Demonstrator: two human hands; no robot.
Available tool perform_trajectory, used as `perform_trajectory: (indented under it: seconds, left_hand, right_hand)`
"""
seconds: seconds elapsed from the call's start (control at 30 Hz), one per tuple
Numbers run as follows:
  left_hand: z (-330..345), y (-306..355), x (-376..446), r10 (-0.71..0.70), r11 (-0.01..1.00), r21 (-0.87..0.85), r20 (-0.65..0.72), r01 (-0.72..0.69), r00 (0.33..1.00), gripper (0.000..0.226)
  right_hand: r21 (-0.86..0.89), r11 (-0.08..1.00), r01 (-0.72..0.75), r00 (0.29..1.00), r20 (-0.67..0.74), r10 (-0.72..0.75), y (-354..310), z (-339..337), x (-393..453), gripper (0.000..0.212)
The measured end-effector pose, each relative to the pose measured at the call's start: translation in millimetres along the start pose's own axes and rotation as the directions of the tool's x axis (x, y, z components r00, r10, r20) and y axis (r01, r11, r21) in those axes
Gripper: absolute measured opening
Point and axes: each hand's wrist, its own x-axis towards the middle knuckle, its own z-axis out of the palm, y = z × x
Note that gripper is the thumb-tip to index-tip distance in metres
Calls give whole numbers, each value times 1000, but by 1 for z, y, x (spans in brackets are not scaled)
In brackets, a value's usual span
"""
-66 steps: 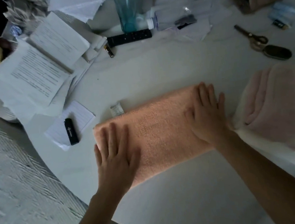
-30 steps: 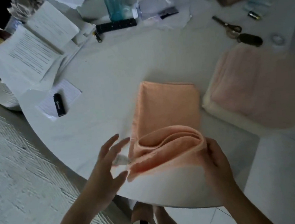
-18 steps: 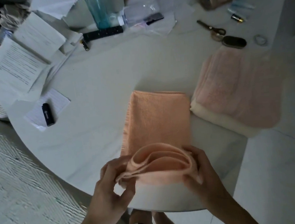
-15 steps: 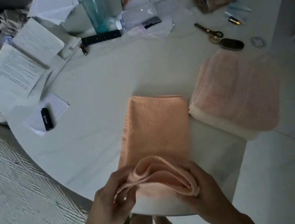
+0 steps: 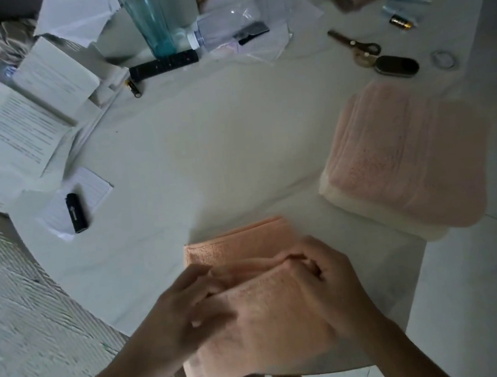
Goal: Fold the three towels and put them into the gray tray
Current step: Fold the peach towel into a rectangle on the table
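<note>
At the lower centre of the frame, both hands pinch the near layers of an orange terry towel (image 5: pixel 252 317), the left hand (image 5: pixel 186 311) at its left edge and the right hand (image 5: pixel 324 284) at its right. The towel lies at the near rim of the white bench (image 5: pixel 208 149). Thick, soft and loosely layered, it could slide off or spring open if the grip slackens. A paler pink folded towel (image 5: pixel 403 156) rests on a cream slab at right. No gray tray can be made out.
</note>
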Motion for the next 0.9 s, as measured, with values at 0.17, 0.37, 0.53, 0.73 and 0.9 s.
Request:
perform_trajectory:
  seconds: [0.17,0.37,0.53,0.73,0.9]
  left_hand:
    - [-5,-21,32,-103,994,13,-248,110,963,8]
    - [8,-38,44,-167,971,114,-306,211,937,11]
    - [-2,-31,43,-67,989,126,-116,82,991,36]
    - [0,-40,66,-38,968,220,-343,119,939,12]
    - [20,-55,75,-298,927,139,-290,348,910,11]
  right_hand:
    - [31,999,11,993,-114,-7,4,8,32,24]
    - [-58,981,-186,983,-13,185,19,6,31,33]
    - [-113,991,-76,997,-43,71,9,5,30,22]
    - [-187,978,-91,981,-185,56,8,17,44,27]
    - [-295,918,-266,950,-240,198,14,27,46,29]
